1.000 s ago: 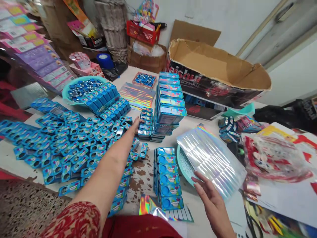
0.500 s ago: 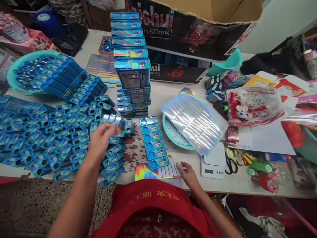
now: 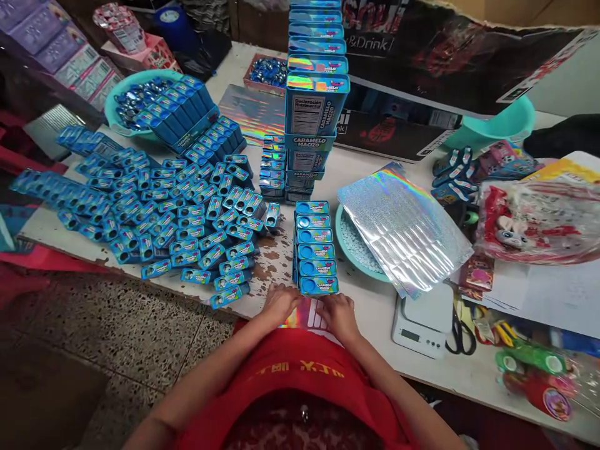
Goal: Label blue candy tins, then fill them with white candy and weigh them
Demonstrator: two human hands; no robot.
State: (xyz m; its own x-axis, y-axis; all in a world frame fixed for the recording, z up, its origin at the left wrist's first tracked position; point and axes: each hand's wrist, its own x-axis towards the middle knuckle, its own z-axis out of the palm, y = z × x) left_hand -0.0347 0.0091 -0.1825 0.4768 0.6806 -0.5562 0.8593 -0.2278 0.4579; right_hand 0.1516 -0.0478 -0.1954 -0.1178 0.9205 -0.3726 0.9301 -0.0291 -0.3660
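Observation:
A row of blue candy boxes (image 3: 317, 251) labelled "Caramelo Macizo" stands in front of me, each top showing a round spot. My left hand (image 3: 280, 304) is at the near left corner of this row, fingers stretched towards the front box. A shiny rainbow sticker sheet (image 3: 291, 317) with pale strips lies under the near end of the row, partly covered by both hands. At its right side, my right hand (image 3: 339, 316) has bent fingers against the sheet, close to the front box. Its fingertips are partly hidden.
Many loose blue boxes (image 3: 162, 206) spread across the left. A tall stack of boxes (image 3: 312, 109) rises behind the row. On the right are a turquoise bowl (image 3: 344, 244) of white beads under silver sheets (image 3: 403, 225), a white scale (image 3: 422, 319) and scissors (image 3: 462, 334).
My left hand has come from the loose boxes to the front of the row. My right hand has moved closer to the front box. The view has turned left.

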